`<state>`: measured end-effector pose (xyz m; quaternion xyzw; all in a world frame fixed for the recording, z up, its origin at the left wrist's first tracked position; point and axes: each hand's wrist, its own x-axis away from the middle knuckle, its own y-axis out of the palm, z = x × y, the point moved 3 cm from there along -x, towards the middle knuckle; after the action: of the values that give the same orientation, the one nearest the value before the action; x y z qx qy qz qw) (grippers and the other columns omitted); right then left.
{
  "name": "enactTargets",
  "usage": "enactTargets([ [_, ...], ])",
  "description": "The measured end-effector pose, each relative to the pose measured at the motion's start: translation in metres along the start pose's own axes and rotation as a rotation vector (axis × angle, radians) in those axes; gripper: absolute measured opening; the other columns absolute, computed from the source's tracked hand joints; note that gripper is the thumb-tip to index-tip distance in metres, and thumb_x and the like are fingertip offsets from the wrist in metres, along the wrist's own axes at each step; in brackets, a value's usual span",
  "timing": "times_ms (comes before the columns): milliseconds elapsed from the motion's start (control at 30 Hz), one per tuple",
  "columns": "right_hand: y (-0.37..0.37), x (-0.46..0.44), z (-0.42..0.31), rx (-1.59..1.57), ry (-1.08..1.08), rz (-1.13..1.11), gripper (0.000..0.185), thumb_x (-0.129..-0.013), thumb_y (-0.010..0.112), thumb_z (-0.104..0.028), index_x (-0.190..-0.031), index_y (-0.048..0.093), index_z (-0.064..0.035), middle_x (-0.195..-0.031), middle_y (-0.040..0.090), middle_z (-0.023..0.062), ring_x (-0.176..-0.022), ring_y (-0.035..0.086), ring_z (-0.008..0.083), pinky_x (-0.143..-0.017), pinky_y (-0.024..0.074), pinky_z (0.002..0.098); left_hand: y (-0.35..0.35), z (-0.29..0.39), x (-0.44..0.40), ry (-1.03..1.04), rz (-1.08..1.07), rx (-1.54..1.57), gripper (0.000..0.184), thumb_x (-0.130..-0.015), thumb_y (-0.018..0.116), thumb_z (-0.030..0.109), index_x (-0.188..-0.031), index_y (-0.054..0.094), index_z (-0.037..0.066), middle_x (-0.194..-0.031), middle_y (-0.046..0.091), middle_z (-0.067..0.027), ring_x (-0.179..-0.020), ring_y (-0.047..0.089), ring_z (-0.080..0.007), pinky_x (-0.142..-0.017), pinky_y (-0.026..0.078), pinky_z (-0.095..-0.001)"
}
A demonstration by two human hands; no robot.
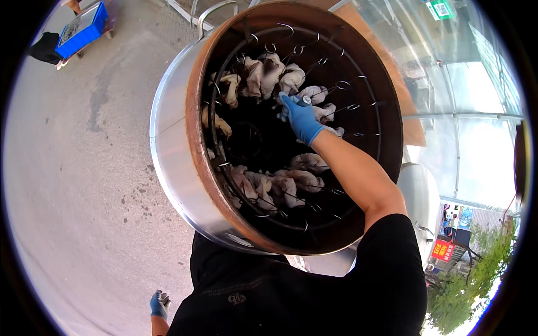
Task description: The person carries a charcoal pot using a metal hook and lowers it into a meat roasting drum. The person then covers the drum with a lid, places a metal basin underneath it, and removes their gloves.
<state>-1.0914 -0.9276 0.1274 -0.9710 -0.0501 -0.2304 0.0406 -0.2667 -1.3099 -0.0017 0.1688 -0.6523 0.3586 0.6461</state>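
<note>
My right hand [300,117], in a blue glove, reaches inside a big round metal barrel oven [178,131]. Its fingers are closed round a small grey cylinder [305,101]. Pale plucked birds [272,73] hang on metal hooks from a ring along the inner wall. More birds [286,187] hang on the side nearer my body. The hand is close to the upper right birds; whether it touches one is unclear. My left hand [159,304], blue-gloved with a whitish palm side, hangs low at the bottom left, away from the barrel, fingers loosely bent and apart, holding nothing visible.
A metal handle [216,17] sticks out at the barrel's upper left. At the top left, a blue crate [84,31] rests on a low cart, with part of a person beside it. Clear plastic sheeting on a frame [457,115] stands at the right, beyond another metal vessel [417,196].
</note>
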Motion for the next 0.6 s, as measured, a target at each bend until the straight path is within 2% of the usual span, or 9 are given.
enactTargets([
  [267,0.000,-0.011,0.034,0.024,-0.025,-0.060,0.035,-0.087,0.072,-0.024,-0.063,0.050,-0.0127,-0.055,0.049,0.0001,-0.045,0.045,0.0130,-0.048,0.0407,0.0289,-0.007,-0.012,0.001,-0.015,0.014,0.076,0.036,-0.093,0.057,0.040,-0.117,0.055,0.013,-0.109,0.062,-0.0131,-0.094,0.059,-0.0296,-0.085,0.048,-0.0481],
  [367,0.004,-0.011,0.041,0.133,-0.078,-0.094,0.035,-0.088,0.071,-0.024,-0.063,0.049,-0.0122,-0.056,0.050,-0.0005,-0.047,0.046,0.0113,-0.049,0.0397,0.0281,-0.003,-0.013,-0.004,-0.025,0.017,0.060,0.037,-0.093,0.057,0.040,-0.117,0.055,0.013,-0.108,0.062,-0.0129,-0.094,0.059,-0.0295,-0.086,0.047,-0.0483],
  [433,0.005,-0.008,0.040,0.195,-0.062,-0.123,0.033,-0.091,0.067,-0.025,-0.068,0.050,-0.0096,-0.058,0.048,-0.0001,-0.051,0.047,0.0123,-0.056,0.0438,0.0287,0.000,-0.015,-0.007,-0.046,0.022,0.095,0.036,-0.093,0.057,0.039,-0.118,0.055,0.013,-0.107,0.062,-0.0123,-0.092,0.059,-0.0292,-0.085,0.048,-0.0479],
  [533,0.007,-0.011,0.046,0.329,-0.093,-0.163,0.029,-0.091,0.068,-0.024,-0.071,0.053,-0.0084,-0.059,0.050,-0.0003,-0.052,0.048,0.0112,-0.055,0.0421,0.0278,-0.002,-0.015,-0.009,-0.049,0.020,0.088,0.036,-0.093,0.058,0.039,-0.119,0.055,0.014,-0.108,0.062,-0.0119,-0.091,0.059,-0.0291,-0.085,0.048,-0.0476],
  [600,0.005,-0.012,0.049,0.310,-0.087,-0.186,0.028,-0.091,0.068,-0.024,-0.072,0.054,-0.0080,-0.060,0.051,-0.0004,-0.052,0.048,0.0108,-0.055,0.0417,0.0274,-0.002,-0.015,-0.009,-0.048,0.008,0.103,0.036,-0.093,0.058,0.039,-0.119,0.055,0.014,-0.108,0.062,-0.0120,-0.091,0.059,-0.0292,-0.085,0.048,-0.0476],
])
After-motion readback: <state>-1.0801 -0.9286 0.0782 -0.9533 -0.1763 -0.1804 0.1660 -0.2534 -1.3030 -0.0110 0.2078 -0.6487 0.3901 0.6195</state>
